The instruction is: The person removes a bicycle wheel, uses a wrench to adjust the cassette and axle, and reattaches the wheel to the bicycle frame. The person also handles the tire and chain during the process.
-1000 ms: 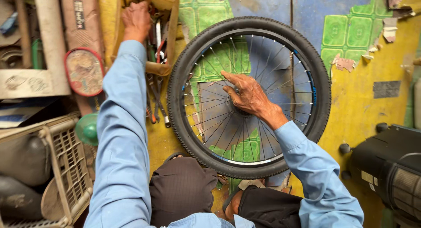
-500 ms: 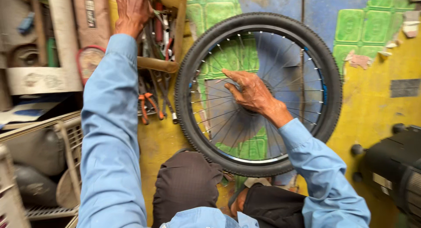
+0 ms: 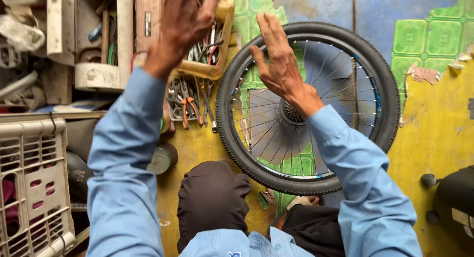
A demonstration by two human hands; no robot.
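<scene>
Tool search under way: left hand [image 3: 183, 27] reaches, fingers loosely curled and empty, into the yellow tool tray [image 3: 223, 20]. Right hand [image 3: 279, 64] hovers flat and unclenched over the bicycle wheel [image 3: 345, 49]. Next move likely calls for closing on one tool.

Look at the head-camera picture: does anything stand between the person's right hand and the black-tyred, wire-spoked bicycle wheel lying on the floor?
Nothing visible does. The right hand is raised, open, over the upper left rim of the black-tyred, wire-spoked bicycle wheel. The left hand is over the tray of metal hand tools, beside the wheel.

floor [image 3: 439, 133]: yellow, paint peeling | bicycle wheel [image 3: 380, 89] flat on it | plastic crate [image 3: 34, 188] at left
</scene>
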